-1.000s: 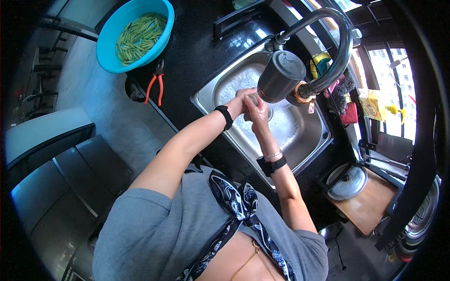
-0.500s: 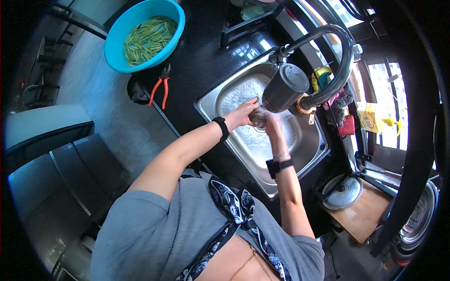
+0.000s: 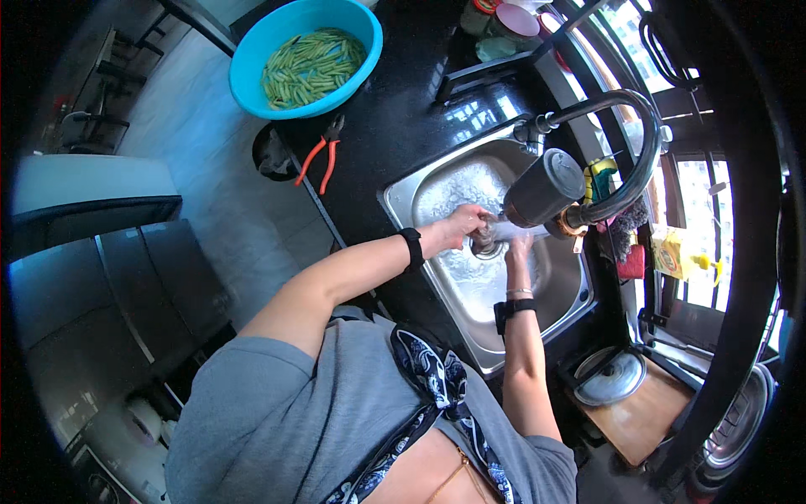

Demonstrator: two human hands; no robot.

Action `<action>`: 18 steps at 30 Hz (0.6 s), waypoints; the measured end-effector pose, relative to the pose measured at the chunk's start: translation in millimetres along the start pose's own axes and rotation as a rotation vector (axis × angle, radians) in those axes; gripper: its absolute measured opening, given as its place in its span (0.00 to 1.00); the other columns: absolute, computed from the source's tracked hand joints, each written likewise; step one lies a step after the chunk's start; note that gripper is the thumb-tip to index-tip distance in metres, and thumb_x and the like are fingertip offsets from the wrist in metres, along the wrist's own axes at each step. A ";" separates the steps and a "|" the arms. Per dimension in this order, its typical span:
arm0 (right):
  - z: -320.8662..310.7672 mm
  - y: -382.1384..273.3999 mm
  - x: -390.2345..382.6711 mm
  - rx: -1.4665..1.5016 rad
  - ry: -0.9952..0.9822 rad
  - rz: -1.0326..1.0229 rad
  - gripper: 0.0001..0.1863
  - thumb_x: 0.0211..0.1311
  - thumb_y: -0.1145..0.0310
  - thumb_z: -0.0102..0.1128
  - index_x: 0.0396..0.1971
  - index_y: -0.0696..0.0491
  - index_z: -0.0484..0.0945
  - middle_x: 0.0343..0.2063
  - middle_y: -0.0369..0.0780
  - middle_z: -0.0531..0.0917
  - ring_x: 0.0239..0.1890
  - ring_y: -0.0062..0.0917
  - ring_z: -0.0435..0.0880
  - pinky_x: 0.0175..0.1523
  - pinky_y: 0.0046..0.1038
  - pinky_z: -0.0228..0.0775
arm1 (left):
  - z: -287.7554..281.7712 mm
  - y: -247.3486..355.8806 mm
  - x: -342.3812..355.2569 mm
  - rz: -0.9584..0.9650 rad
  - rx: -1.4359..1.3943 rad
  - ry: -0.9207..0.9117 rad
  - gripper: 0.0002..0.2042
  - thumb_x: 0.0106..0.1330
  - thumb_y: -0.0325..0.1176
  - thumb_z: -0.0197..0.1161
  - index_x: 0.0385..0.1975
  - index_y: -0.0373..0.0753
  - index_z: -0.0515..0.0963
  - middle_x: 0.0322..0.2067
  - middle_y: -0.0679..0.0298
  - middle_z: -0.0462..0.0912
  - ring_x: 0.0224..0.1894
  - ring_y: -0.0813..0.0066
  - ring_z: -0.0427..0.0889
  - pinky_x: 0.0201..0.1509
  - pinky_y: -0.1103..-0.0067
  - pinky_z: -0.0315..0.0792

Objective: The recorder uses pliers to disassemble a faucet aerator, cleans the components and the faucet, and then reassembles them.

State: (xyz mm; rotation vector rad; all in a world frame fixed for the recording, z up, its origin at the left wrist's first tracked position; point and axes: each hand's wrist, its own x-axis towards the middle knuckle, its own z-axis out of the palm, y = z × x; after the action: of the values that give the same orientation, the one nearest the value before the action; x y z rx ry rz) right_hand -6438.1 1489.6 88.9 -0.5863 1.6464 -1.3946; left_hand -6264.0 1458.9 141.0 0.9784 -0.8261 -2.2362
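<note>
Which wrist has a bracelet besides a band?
The right wrist, with a slim bracelet between hand and wristband; the left wrist shows only a black band.

No lettering is standing out clearly enough to read. At the right of the frame, a yellow-and-white packet is showing printing too small and blurred to make out; right of centre, a small pale tag by the tap is looking unreadable too.

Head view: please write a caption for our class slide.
Left hand and right hand by a curved faucet over a steel sink, blue basin of green pods at upper left.
</note>
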 end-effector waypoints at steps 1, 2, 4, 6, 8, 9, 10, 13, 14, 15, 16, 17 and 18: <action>1.2 -0.2 -2.0 0.001 0.001 0.001 0.18 0.49 0.70 0.58 0.42 0.57 0.71 0.38 0.36 0.76 0.40 0.22 0.73 0.43 0.27 0.67 | 3.0 13.8 -9.1 -0.150 -0.089 0.097 0.06 0.61 0.32 0.50 0.32 0.38 0.72 0.29 0.64 0.75 0.28 0.73 0.76 0.27 0.75 0.70; 1.8 -0.3 -4.4 0.091 -0.031 0.092 0.18 0.50 0.70 0.58 0.43 0.57 0.71 0.39 0.36 0.76 0.41 0.23 0.74 0.43 0.28 0.67 | 5.3 22.9 -15.4 -0.300 -0.178 0.193 0.06 0.61 0.32 0.50 0.32 0.37 0.72 0.28 0.63 0.75 0.26 0.74 0.75 0.24 0.76 0.70; 10.6 -3.5 -10.1 0.272 -0.110 0.277 0.17 0.52 0.70 0.57 0.44 0.56 0.70 0.41 0.37 0.75 0.42 0.25 0.74 0.44 0.29 0.66 | -9.3 -0.3 -8.3 -0.336 -0.373 0.253 0.07 0.63 0.32 0.48 0.29 0.37 0.71 0.23 0.64 0.73 0.22 0.77 0.72 0.21 0.80 0.65; 24.2 -11.5 -13.8 0.362 -0.152 0.369 0.17 0.53 0.70 0.56 0.44 0.56 0.70 0.42 0.38 0.75 0.42 0.25 0.74 0.45 0.30 0.66 | -25.7 -13.4 -15.7 -0.454 -0.430 0.272 0.07 0.63 0.32 0.48 0.25 0.38 0.69 0.19 0.66 0.70 0.18 0.78 0.68 0.18 0.79 0.62; 45.2 -26.7 -23.0 0.567 -0.218 0.640 0.18 0.56 0.65 0.53 0.45 0.57 0.70 0.42 0.41 0.75 0.44 0.31 0.74 0.50 0.32 0.65 | -20.2 -19.9 -31.4 -0.455 -0.377 0.318 0.06 0.63 0.32 0.50 0.25 0.39 0.68 0.17 0.67 0.69 0.15 0.79 0.65 0.18 0.78 0.61; 59.8 -35.5 -29.1 0.557 -0.287 0.639 0.19 0.57 0.62 0.52 0.44 0.59 0.70 0.42 0.43 0.76 0.45 0.33 0.74 0.52 0.33 0.64 | -23.7 -28.4 -38.4 -0.459 -0.364 0.404 0.05 0.62 0.32 0.50 0.27 0.39 0.68 0.18 0.67 0.69 0.17 0.78 0.66 0.19 0.77 0.62; 75.1 -42.4 -35.9 0.547 -0.356 0.639 0.21 0.58 0.59 0.50 0.44 0.60 0.70 0.42 0.45 0.76 0.45 0.35 0.74 0.54 0.33 0.63 | -27.8 -36.7 -45.2 -0.464 -0.351 0.492 0.04 0.62 0.31 0.51 0.30 0.39 0.67 0.20 0.67 0.70 0.18 0.77 0.67 0.20 0.75 0.63; 120.4 -47.2 -47.5 0.533 -0.592 0.763 0.21 0.61 0.61 0.42 0.43 0.65 0.69 0.42 0.49 0.75 0.46 0.37 0.75 0.53 0.34 0.66 | -30.2 -49.3 -63.9 -0.458 -0.260 0.592 0.07 0.61 0.29 0.50 0.38 0.39 0.67 0.31 0.63 0.73 0.32 0.71 0.74 0.32 0.68 0.72; 140.6 -49.7 -51.7 0.487 -0.583 0.843 0.21 0.63 0.61 0.39 0.42 0.65 0.69 0.41 0.50 0.75 0.44 0.37 0.75 0.53 0.34 0.66 | -28.9 -50.7 -68.2 -0.462 -0.255 0.595 0.07 0.61 0.29 0.50 0.38 0.39 0.67 0.31 0.63 0.73 0.32 0.71 0.74 0.32 0.68 0.72; 157.2 -46.8 -53.1 0.451 -0.623 0.879 0.21 0.64 0.61 0.37 0.42 0.65 0.69 0.40 0.50 0.76 0.43 0.36 0.76 0.53 0.34 0.67 | -27.0 -50.8 -71.1 -0.409 -0.329 0.601 0.04 0.60 0.27 0.49 0.34 0.40 0.67 0.27 0.63 0.72 0.28 0.71 0.73 0.28 0.70 0.70; 175.2 -43.8 -54.5 0.377 -0.615 0.930 0.22 0.64 0.59 0.38 0.41 0.65 0.69 0.39 0.50 0.76 0.42 0.36 0.76 0.51 0.33 0.69 | -27.4 -50.0 -73.7 -0.355 -0.402 0.610 0.03 0.58 0.25 0.48 0.30 0.40 0.66 0.23 0.63 0.71 0.24 0.71 0.72 0.25 0.72 0.67; 189.3 -38.2 -55.9 0.330 -0.622 0.950 0.22 0.64 0.59 0.38 0.41 0.65 0.69 0.38 0.50 0.76 0.41 0.36 0.77 0.50 0.33 0.69 | -32.4 -50.9 -78.6 -0.351 -0.431 0.507 0.06 0.58 0.26 0.49 0.34 0.41 0.68 0.32 0.62 0.72 0.35 0.68 0.74 0.35 0.67 0.70; 198.2 -34.6 -56.1 0.283 -0.627 0.969 0.22 0.64 0.59 0.38 0.41 0.64 0.70 0.38 0.49 0.76 0.41 0.35 0.77 0.49 0.33 0.70 | -36.1 -52.1 -76.8 -0.355 -0.425 0.507 0.06 0.58 0.26 0.49 0.34 0.41 0.68 0.32 0.62 0.72 0.35 0.68 0.74 0.35 0.67 0.70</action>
State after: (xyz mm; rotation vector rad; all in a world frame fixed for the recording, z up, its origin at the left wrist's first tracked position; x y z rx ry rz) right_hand -6248.6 1419.3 141.8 -0.0012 0.9547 -0.5984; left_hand -6203.9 1534.7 117.6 1.4608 0.0509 -2.1523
